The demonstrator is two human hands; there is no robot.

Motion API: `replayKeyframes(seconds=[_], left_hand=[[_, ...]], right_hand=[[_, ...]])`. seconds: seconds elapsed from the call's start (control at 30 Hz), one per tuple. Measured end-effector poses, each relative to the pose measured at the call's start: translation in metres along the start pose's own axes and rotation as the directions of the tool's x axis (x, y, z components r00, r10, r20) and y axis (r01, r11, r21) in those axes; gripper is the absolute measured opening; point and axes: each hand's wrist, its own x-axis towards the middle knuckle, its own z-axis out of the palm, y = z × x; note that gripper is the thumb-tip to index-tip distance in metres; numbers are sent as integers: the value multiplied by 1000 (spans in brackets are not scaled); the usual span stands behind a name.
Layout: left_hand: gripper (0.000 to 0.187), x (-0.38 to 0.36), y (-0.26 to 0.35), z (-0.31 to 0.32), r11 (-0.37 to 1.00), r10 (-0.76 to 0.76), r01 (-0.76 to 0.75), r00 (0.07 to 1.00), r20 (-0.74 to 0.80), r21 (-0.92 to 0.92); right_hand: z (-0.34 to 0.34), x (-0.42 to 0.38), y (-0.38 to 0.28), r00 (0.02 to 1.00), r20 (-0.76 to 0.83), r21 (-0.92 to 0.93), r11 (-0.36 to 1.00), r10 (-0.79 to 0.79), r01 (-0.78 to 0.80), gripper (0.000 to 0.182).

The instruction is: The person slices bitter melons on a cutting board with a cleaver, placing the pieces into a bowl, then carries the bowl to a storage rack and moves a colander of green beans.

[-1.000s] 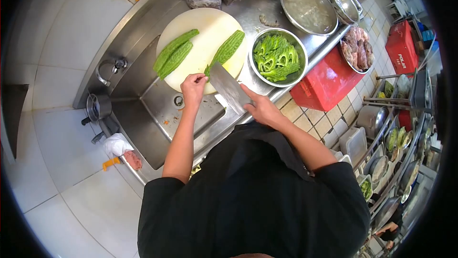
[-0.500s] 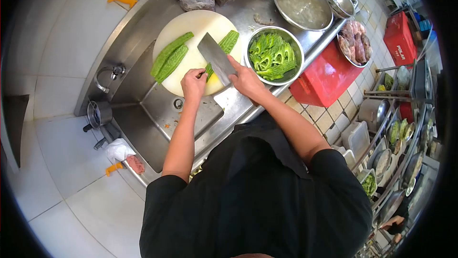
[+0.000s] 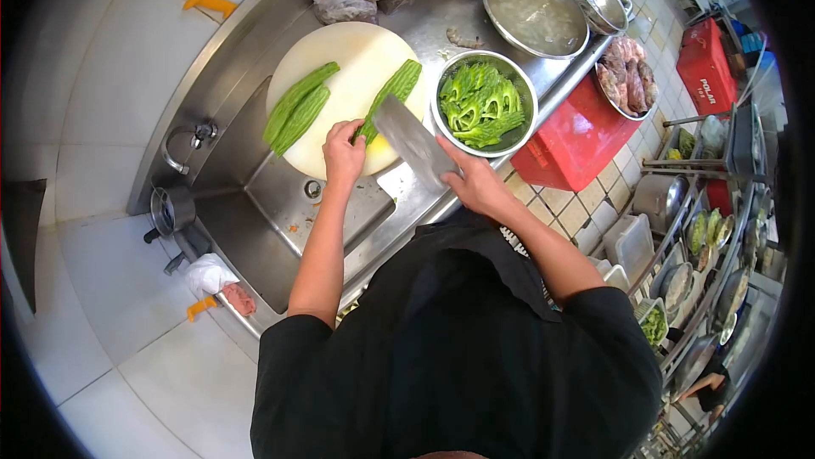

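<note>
left hand (image 3: 345, 158): curled at the near end of a ridged green gourd (image 3: 397, 90)
right hand (image 3: 477, 180): closed round a cleaver (image 3: 416, 140), with blade angled toward that gourd; contact hard to tell
cutting board (image 3: 340, 43): round, pale, partly over the sink (image 3: 284, 217); also bearing two more gourds (image 3: 303, 122), side by side
steel bowl (image 3: 532, 102): just beside the board, full of cut green pieces (image 3: 482, 102)
red cooler (image 3: 570, 138): on tiled floor, beyond the counter edge
</note>
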Motion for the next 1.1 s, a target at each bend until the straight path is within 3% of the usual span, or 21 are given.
replayKeyframes(seconds=[0.07, 0.17, 0.4, 0.6, 0.77, 0.8, 0.83, 0.93, 1.1], left_hand=[[26, 4, -7, 3, 998, 62, -62, 998, 17, 4], [23, 6, 2, 6, 990, 91, -89, 996, -18, 109], [23, 12, -2, 11, 995, 15, -16, 1000, 3, 97], [22, 9, -10, 14, 999, 1, 1, 999, -40, 33], [20, 11, 5, 11, 997, -57, 59, 998, -31, 48], [20, 13, 4, 14, 999, -9, 10, 999, -42, 38], [21, 14, 1, 17, 999, 39, -38, 998, -53, 28], [22, 14, 6, 21, 995, 91, -88, 994, -67, 49], [20, 18, 12, 23, 997, 24, -22, 999, -36, 78]], right_hand=[[2, 22, -8, 994, -98, 14, 998, -57, 59, 71], [3, 53, -19, 994, -102, -29, 999, -31, 28, 70], [32, 102, -21, 989, -132, -74, 996, -60, 51, 72], [37, 44, 0, 999, 9, -73, 997, -37, 37, 71], [-9, -8, -10, 996, 75, -59, 998, 40, -36, 71], [-15, -9, -11, 996, 70, -64, 997, 55, -50, 70], [-3, 0, 4, 924, -203, -165, 942, -324, 294, 69], [-7, 29, 0, 979, -169, -28, 994, -113, 110, 69], [-6, 60, -12, 986, -147, -111, 992, -76, 60, 70]])
